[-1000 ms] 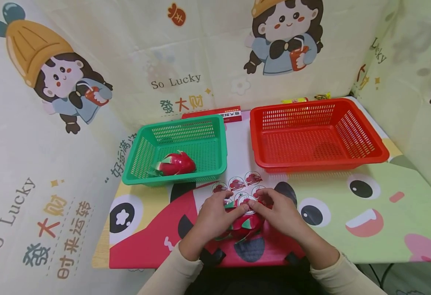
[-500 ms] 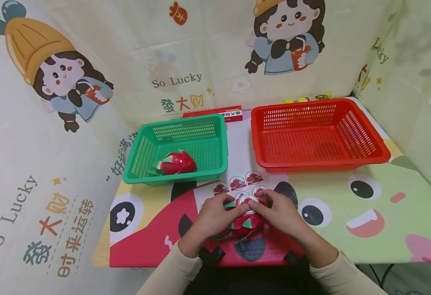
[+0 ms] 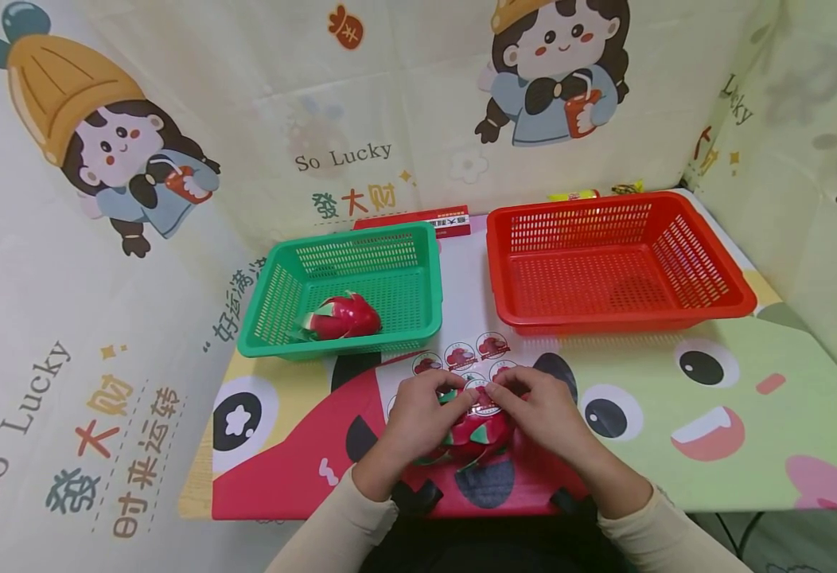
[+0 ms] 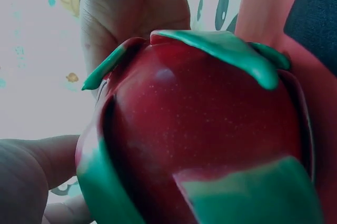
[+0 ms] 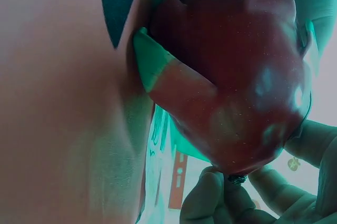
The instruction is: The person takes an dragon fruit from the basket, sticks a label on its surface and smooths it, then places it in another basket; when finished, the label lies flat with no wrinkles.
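Note:
A red dragon fruit (image 3: 472, 438) with green-tipped scales rests on the table near its front edge. My left hand (image 3: 418, 410) grips it from the left, and my right hand (image 3: 546, 410) holds it from the right. A round sticker (image 3: 486, 402) with a fruit picture lies on its upper side, with both thumbs at the sticker's edges. In the left wrist view the dragon fruit (image 4: 210, 113) fills the middle, fingers (image 4: 52, 161) against its side. The right wrist view shows fingertips (image 5: 208, 187) at the stem end of the dragon fruit (image 5: 237, 76).
Behind my hands lies a sheet of round stickers (image 3: 459, 354). A green basket (image 3: 429, 318) at the back left holds another dragon fruit (image 3: 344, 317). To the right stands a red basket (image 3: 605, 325). A red box (image 3: 454, 223) and a yellow packet (image 3: 574, 195) lie behind them.
Both thumbs have shifted outward from the sticker's middle, the left one leftward and the right one up and right. More of the sticker shows. The dragon fruit has stayed in place.

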A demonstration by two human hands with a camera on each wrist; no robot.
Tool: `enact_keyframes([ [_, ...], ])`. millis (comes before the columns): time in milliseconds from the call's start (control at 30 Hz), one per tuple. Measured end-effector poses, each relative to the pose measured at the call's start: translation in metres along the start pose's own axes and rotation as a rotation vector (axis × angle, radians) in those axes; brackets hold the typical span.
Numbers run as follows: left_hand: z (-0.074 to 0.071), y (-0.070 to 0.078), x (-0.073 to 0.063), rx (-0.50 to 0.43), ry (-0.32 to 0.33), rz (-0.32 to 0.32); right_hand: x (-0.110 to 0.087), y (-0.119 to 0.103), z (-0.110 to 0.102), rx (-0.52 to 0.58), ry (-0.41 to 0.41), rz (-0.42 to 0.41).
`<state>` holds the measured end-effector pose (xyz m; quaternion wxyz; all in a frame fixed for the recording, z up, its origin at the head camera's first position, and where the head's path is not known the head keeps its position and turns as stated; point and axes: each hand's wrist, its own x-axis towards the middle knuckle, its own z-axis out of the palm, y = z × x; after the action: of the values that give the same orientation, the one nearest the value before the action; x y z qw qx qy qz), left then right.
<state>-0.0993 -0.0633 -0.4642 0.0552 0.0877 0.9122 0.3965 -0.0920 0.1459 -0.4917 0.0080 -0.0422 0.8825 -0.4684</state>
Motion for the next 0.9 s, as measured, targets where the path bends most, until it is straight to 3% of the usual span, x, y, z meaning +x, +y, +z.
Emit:
enact_keyframes([
  [467,0.004,0.003,0.008,-0.002,0.022,-0.01,0.007,-0.003,0.0,-0.022,0.036,-0.004],
  [900,0.004,0.005,0.015,0.029,0.017,-0.004,0.012,-0.01,0.001,-0.05,-0.006,0.02],
])
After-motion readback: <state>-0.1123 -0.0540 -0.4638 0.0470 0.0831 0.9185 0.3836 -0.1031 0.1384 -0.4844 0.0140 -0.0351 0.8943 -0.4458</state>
